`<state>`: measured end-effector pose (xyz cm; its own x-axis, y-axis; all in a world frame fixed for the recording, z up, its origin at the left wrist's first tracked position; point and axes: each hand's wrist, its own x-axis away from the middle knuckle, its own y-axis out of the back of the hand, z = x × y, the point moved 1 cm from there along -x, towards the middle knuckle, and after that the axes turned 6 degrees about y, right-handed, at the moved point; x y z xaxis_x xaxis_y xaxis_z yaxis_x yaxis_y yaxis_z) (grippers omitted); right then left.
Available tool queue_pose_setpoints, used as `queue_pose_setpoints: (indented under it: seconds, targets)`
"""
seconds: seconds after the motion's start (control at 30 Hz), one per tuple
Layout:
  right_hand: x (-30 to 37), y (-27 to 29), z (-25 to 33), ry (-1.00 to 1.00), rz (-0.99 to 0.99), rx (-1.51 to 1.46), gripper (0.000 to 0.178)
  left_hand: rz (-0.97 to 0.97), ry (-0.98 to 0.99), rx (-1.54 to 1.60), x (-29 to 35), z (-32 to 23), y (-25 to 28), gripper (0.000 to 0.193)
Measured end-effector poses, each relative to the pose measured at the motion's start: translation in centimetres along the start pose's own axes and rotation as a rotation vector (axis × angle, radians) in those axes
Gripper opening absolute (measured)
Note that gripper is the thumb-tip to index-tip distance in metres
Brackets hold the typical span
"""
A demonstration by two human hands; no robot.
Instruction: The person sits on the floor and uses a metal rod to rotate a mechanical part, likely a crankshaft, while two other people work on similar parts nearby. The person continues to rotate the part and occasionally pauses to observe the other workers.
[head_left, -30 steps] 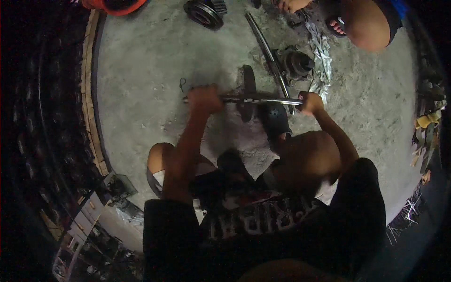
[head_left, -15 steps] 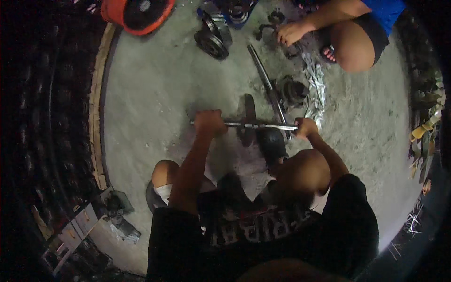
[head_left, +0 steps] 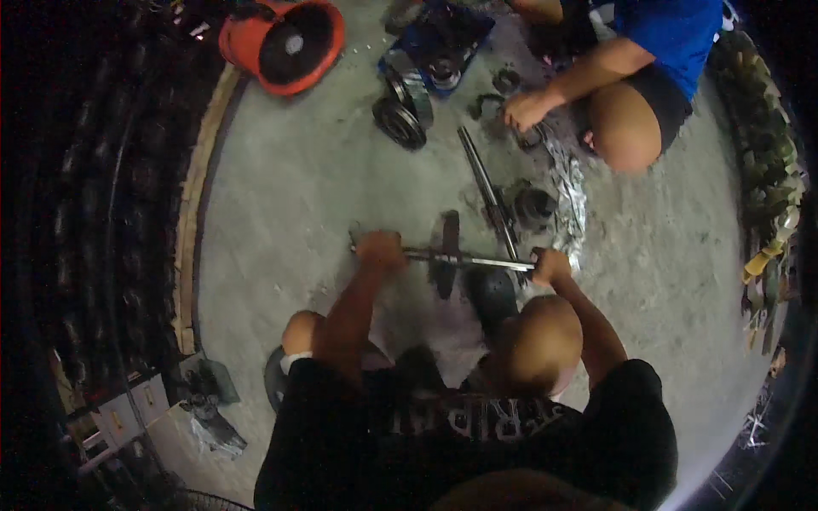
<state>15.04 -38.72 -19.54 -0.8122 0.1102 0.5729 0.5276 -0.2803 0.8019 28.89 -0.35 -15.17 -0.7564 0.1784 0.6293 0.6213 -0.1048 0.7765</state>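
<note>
- Grey concrete floor [head_left: 273, 187], spreading under everything.
- Co-worker in a blue shirt [head_left: 669, 34], crouching at the far right, one hand [head_left: 526, 111] low over dark parts; its grasp cannot be told.
- Orange round housing with a dark face [head_left: 294, 47], at the far left.
- Long, slim, shiny metal bar [head_left: 494, 262], in front of the person's knees. Its long axis runs left to right, the right end slightly nearer the person.
- Straight silvery metal rod [head_left: 481, 173], lying on the floor; it points away from the person, far end leaning left, near end by the bar's right end.
- Dark grooved metal wheel [head_left: 398, 125], beyond the bar.
- Black stepped cylindrical part [head_left: 534, 207], just right of the rod.
- Left hand [head_left: 381, 251], clenched around the bar, whose tip pokes out leftward.
- Right hand [head_left: 552, 266], grasping the bar's right end.
</note>
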Motion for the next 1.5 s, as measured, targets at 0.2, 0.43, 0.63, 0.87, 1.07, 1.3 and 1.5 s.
queue_pose_setpoints:
  seconds: [0.2, 0.43, 0.63, 0.87, 1.07, 1.3, 1.5]
  targets:
    - [-0.8, -1.1, -1.9, -0.043, 0.091, 0.027, 0.042, -0.006, -0.003, -0.021, 0.9, -2.2, 1.2, 0.042]
    - [0.9, 0.7, 0.6, 0.044, -0.047, 0.024, 0.042, 0.068, -0.007, -0.061, 0.4, -0.8, 2.1, 0.04]
    - [-0.2, -0.1, -0.6, -0.014, 0.063, -0.046, 0.041, 0.076, 0.012, -0.093, 0.0, -1.6, 1.8, 0.039]
    - [0.4, 0.6, 0.0, -0.054, 0.096, 0.065, 0.044, 0.148, -0.009, -0.081, 1.0, -2.7, 3.6, 0.04]
    - [1.7, 2.5, 2.6, -0.035, 0.017, 0.042, 0.044, 0.08, -0.026, -0.044, -0.8, -0.1, 1.0, 0.044]
    - [0.7, 1.9, 1.2, -0.056, 0.055, 0.054, 0.043, 0.059, -0.039, -0.035, -0.8, -0.6, 1.3, 0.044]
    - [0.1, 1.0, 0.7, -0.007, 0.053, 0.059, 0.037, 0.067, -0.032, -0.024, -0.3, -0.7, 1.3, 0.039]
